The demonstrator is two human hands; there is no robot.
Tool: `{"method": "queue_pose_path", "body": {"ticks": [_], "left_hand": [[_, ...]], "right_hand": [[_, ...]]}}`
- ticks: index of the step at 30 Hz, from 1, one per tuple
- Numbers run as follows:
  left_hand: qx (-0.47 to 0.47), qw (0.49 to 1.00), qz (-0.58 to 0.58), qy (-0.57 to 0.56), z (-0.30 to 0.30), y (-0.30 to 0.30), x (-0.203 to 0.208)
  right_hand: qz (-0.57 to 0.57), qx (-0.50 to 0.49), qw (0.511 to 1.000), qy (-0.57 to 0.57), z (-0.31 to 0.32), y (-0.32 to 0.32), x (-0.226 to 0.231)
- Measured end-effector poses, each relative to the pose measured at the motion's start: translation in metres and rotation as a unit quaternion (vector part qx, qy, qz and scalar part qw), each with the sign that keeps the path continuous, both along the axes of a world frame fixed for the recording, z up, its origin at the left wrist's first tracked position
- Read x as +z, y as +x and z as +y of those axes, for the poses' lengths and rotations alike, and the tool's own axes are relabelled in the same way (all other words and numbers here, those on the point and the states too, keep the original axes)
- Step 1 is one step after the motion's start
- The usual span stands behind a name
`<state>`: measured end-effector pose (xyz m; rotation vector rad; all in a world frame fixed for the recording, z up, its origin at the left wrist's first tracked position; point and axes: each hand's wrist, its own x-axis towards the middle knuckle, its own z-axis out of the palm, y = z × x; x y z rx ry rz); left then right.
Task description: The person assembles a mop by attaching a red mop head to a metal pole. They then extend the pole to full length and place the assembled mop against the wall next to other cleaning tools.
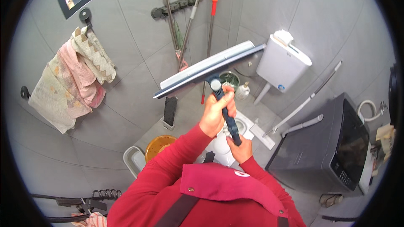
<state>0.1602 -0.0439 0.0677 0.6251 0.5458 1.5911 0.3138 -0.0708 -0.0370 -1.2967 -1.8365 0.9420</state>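
A window squeegee (230, 122) with a dark handle is held up in front of me. Its long head (193, 85), with a dark blade and a white strip along the far side, slants from lower left to upper right. My left hand (215, 113) is wrapped round the upper handle, just below the round pivot. Lower down, my right hand (241, 148) closes on the handle's end. Behind the handle, a white squat toilet (225, 145) in the floor is partly hidden by my hands.
A white cistern (282, 63) hangs on the tiled wall, with a pump bottle (243, 91) below. At right stands a dark washing machine (315, 143). Towels (69, 80) hang at left, above an orange basin (158, 145). Long-handled tools (193, 12) lean at the back.
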Motion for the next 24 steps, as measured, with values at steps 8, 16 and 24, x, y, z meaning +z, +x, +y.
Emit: {"method": "queue_pose_path", "body": {"ticks": [8,16,24], "left_hand": [[-0.021,0.996,0.087,0.009,-0.024,0.032,-0.005],[-0.029,0.992,0.107,0.063,-0.025,0.036,-0.009],[-0.047,0.997,0.047,0.04,-0.026,0.03,-0.015]], "right_hand": [[0.047,0.041,0.997,0.036,-0.001,0.028,-0.033],[0.054,0.061,0.996,0.029,0.001,0.039,-0.038],[-0.042,0.068,0.996,-0.047,-0.006,0.073,-0.099]]}}
